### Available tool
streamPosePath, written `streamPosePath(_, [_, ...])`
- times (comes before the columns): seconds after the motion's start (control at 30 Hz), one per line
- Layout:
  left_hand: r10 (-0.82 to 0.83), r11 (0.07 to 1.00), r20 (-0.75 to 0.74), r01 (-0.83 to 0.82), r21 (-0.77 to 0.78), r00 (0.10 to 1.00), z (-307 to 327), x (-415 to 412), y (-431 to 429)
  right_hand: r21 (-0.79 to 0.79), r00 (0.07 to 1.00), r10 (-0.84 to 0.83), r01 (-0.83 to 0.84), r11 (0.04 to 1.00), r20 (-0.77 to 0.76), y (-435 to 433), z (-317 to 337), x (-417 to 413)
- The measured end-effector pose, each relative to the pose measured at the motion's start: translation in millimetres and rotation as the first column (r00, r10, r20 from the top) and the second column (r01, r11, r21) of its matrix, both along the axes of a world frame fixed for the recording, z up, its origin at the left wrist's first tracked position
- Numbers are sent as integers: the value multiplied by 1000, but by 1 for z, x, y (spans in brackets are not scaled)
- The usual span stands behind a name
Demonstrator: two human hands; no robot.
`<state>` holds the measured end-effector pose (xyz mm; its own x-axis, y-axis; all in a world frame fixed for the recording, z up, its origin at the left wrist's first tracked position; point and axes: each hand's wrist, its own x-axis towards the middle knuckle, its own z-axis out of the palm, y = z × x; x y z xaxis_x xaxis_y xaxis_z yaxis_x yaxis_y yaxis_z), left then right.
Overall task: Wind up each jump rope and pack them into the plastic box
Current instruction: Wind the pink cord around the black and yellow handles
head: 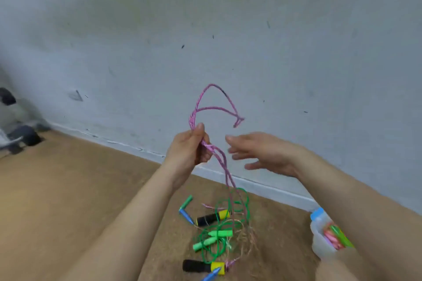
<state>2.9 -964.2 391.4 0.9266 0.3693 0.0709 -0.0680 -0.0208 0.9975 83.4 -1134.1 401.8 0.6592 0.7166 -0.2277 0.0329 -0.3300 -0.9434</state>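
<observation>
Your left hand [189, 148] grips the pink rope [214, 109] mid-length; your right hand [260, 153] hovers open, empty, just beside it. The cord looks light and floppy, so catch the loose loop above your fist. Its tail drops into the tangled pile [219, 232] on the floor, near the plastic box [319, 235]. No readable writing.
</observation>
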Motion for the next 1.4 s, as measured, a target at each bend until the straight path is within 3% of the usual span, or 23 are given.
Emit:
streamPosePath(0.07, [1, 994, 102, 10, -110, 995, 37, -9, -5, -37, 972, 232, -231, 972, 20, 20, -5, -38])
streamPosePath(0.1, [15, 990, 140, 5, -143, 990, 52, -12, -6, -38, 964, 260, -259, 965, 53, 28, -10, -51])
streamPosePath(0.2, [165, 945, 248, -81, -317, 955, 85, -20, 7, -62, 968, 220, -214, 975, 122, 32, -30, -63])
streamPosePath(0.3, [329, 828, 326, -105, -552, 886, 101, -27, 38, -175, 970, 191, -164, 971, 149, 18, -36, -58])
streamPosePath(0.37, [331, 778, 309, -73, -624, 892, 94, -26, 49, -92, 989, 73, -61, 994, 126, 18, -28, -58])
streamPosePath(0.4, [291, 801, 266, -82, -593, 919, 83, -25, 49, -9, 995, -13, 13, 1000, 96, 22, -22, -58])
streamPosePath(0.47, [140, 911, 115, -82, -405, 983, 50, -25, 35, 171, 987, -160, 155, 973, 18, 34, -4, -54])
streamPosePath(0.5, [17, 961, 23, -10, -277, 1000, 30, -28, 24, 242, 977, -210, 210, 947, -23, 40, 7, -51])
streamPosePath(0.57, [-251, 967, -137, 241, -82, 958, -4, -40, 1, 336, 963, -264, 264, 904, -47, 51, 29, -46])
streamPosePath(0.63, [-366, 909, -266, 404, 105, 892, -33, -49, -11, 403, 958, -284, 270, 875, -25, 62, 49, -42])
streamPosePath(0.67, [-331, 863, -318, 421, 278, 888, -43, -50, -11, 450, 947, -319, 296, 843, -27, 67, 59, -38])
streamPosePath(0.73, [-133, 631, -411, 397, 667, 902, -52, -49, 1, 548, 908, -408, 388, 741, -92, 69, 78, -25])
streamPosePath(0.77, [-53, 539, -423, 382, 750, 905, -53, -49, 6, 563, 896, -422, 422, 710, -139, 67, 85, -16])
streamPosePath(0.8, [-29, 540, -405, 355, 763, 914, -51, -48, 9, 538, 895, -413, 433, 723, -166, 63, 88, -9])
streamPosePath(0.83, [-48, 635, -368, 313, 706, 929, -46, -48, 9, 461, 904, -398, 424, 780, -158, 57, 86, -4])
streamPosePath(0.9, [-63, 909, -232, 152, 389, 971, -24, -46, 2, 195, 937, -344, 350, 916, -64, 49, 62, -3])
streamPosePath(0.97, [-4, 999, -77, 8, 51, 997, -2, -35, -1, -38, 991, -113, 111, 993, -73, 44, 23, -16])
streamPosePath(1.03, [79, 994, 18, -77, -74, 997, 15, -24, 0, 35, 940, 192, -190, 981, -281, 43, -11, -30])
streamPosePath(1.1, [145, 982, 64, -136, -132, 987, 23, -17, 5, 166, 885, 300, -256, 952, -355, 39, -28, -35])
streamPosePath(1.27, [259, 926, 142, -204, -318, 955, 28, -8, 26, 150, 929, 286, -256, 955, -235, 23, -22, -29])
streamPosePath(1.4, [279, 859, 112, -195, -473, 954, 17, -1, 28, 204, 972, 154, -117, 972, -180, 21, -17, -27])
